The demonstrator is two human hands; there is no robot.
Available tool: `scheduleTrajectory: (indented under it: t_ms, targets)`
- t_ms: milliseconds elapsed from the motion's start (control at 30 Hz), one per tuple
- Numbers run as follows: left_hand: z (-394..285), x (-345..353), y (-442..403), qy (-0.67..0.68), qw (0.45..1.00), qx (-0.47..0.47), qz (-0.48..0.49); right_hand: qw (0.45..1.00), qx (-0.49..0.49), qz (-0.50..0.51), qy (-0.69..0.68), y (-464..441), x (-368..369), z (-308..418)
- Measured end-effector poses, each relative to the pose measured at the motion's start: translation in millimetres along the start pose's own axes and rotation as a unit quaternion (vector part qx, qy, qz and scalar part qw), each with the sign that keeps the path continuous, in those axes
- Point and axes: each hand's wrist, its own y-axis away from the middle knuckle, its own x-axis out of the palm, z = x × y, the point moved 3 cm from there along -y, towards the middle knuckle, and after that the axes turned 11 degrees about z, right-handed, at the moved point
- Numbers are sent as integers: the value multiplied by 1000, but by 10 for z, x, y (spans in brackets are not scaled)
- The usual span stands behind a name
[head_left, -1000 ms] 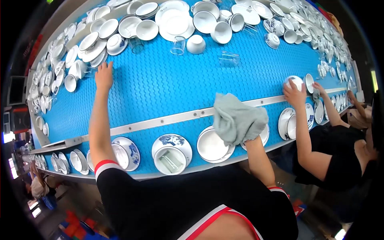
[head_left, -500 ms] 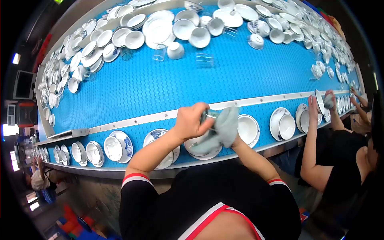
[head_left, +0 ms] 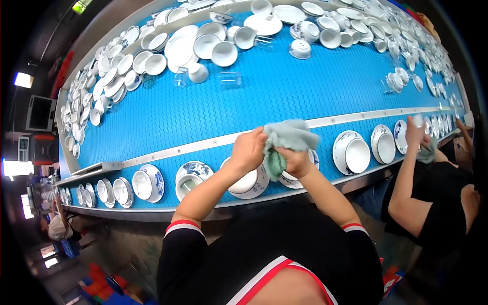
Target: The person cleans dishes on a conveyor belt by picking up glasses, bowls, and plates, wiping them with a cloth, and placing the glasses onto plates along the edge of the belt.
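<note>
In front of my chest, both hands are closed around a grey-green cloth (head_left: 292, 133) bunched over a drinking glass, which is largely hidden. My left hand (head_left: 249, 148) grips from the left side, fingers at the cloth's edge. From below right, my right hand (head_left: 296, 161) presses the cloth, and a darker green fold (head_left: 276, 165) hangs between the hands. Below them, a white bowl (head_left: 245, 181) sits on a plate, partly behind my left forearm. Left of that forearm, a clear glass (head_left: 190, 184) lies in a bowl beside a blue-patterned plate (head_left: 195, 169).
A metal rail (head_left: 203, 143) divides the near strip of plate-and-bowl sets from the wide blue belt (head_left: 168, 109). Piled dishes, bowls and glasses (head_left: 230, 79) lie along the belt's far side. At right, a co-worker's hand (head_left: 416, 133) works close by; another person stands far left.
The cloth has shifted up and now covers the glass that showed in my left hand. My right hand has come into view from behind it. The view has turned slightly.
</note>
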Motion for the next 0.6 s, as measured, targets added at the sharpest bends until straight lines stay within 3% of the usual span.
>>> scheduleTrajectory:
  t_ms: [33, 67, 133, 167, 200, 267, 300, 333, 400, 433, 567, 600]
  targets:
    - [-7, 22, -16, -101, 994, 1, 50, 997, 67, 5, -42, 35, -59, -80]
    - [-86, 43, -54, -100, 994, 5, 52, 987, 132, 11, -86, 9, -128, -136]
    - [-273, 73, -86, -88, 991, 102, -4, 884, 289, 34, -366, 160, -36, -369]
    - [-316, 81, -119, -109, 976, 182, -40, 761, 324, 14, -562, 229, 122, -463]
    - [-334, 101, -164, -142, 950, 271, -56, 621, 330, 64, -708, 298, 278, -479]
    - [-293, 108, -185, -191, 922, 333, 38, 472, 452, 41, -756, 561, 194, -306]
    - [-258, 108, -173, -193, 924, 328, 36, 591, 323, 147, -724, 543, 234, -358]
    - [-214, 123, -150, -183, 930, 317, 43, 586, 323, 154, -727, 570, 182, -396]
    - [-148, 191, -87, -182, 935, 301, 46, 627, 411, 272, -603, 461, -47, -380]
    - [-73, 256, 25, -177, 947, 267, 32, 700, 483, 324, -414, 545, -85, -485]
    - [27, 447, 510, -176, 981, 86, 5, 725, 421, 367, -402, 628, -512, -603]
    - [99, 442, 648, -181, 982, 51, -28, 691, 491, 361, -389, 569, -759, -621]
